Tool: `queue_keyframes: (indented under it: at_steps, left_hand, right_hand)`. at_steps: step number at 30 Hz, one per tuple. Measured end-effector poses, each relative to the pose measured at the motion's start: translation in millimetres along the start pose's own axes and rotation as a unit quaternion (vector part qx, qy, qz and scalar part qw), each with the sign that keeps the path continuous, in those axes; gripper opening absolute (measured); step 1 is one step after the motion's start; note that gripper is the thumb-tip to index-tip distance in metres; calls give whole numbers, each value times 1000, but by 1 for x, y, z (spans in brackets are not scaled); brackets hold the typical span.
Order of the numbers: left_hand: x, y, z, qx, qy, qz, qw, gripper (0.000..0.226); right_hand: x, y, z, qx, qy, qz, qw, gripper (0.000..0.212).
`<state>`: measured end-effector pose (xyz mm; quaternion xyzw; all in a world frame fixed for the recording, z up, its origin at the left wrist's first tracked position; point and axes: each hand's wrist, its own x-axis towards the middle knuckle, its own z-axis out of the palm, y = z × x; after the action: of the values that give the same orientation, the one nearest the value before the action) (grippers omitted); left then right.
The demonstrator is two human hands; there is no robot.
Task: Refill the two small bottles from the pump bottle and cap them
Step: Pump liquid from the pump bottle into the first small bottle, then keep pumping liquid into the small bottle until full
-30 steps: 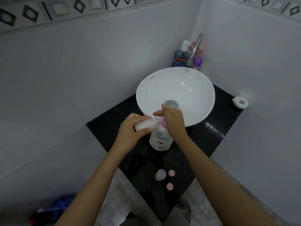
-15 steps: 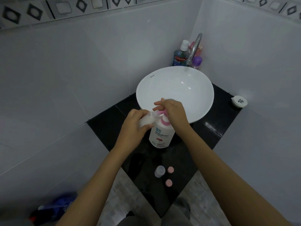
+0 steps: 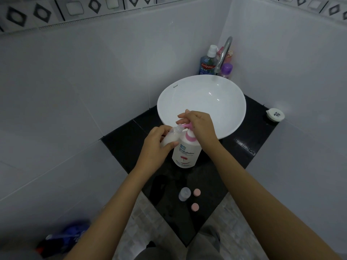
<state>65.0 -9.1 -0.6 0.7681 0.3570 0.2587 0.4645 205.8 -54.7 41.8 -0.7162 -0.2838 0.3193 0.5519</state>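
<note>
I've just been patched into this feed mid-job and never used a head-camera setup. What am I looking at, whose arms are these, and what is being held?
There is no robot: these are a person's bare arms, seen from one wide-angle camera on their head, looking down at a black counter with a white basin. The left hand holds a small bottle, tilted with its mouth at the pink spout of the pump bottle. The right hand rests on the pump head. Nearer the camera stand a second small bottle, uncapped, and two pink caps lying loose. Behind the tap are other toiletries, not part of this job.
</note>
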Motion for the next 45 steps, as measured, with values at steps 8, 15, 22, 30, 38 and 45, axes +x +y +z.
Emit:
queue_keyframes:
  at_steps: [8,15,22,30,38,45]
  left_hand:
    - [-15,-12,-5,-53,-1,-17,998,38]
    - [-69,-63,6,-47,-73,-77,993,31]
    - [-97,-99,32,-8,-136,-92,986,26]
    - [-90,-112,44,13,-144,-84,986,27]
    - [-89,-113,42,8,-155,-80,985,30]
    - [-89,-102,44,122,-130,-12,984,67]
  right_hand:
    - [-3,-1,2,1,37,-14,999,35]
    - [-8,6,-2,45,53,-21,997,27]
    - [-7,9,-4,47,39,-28,998,33]
    - [-6,9,-4,33,33,-22,999,40]
    - [-6,9,-4,30,28,-20,999,41]
    - [-7,8,-5,22,28,-20,999,41]
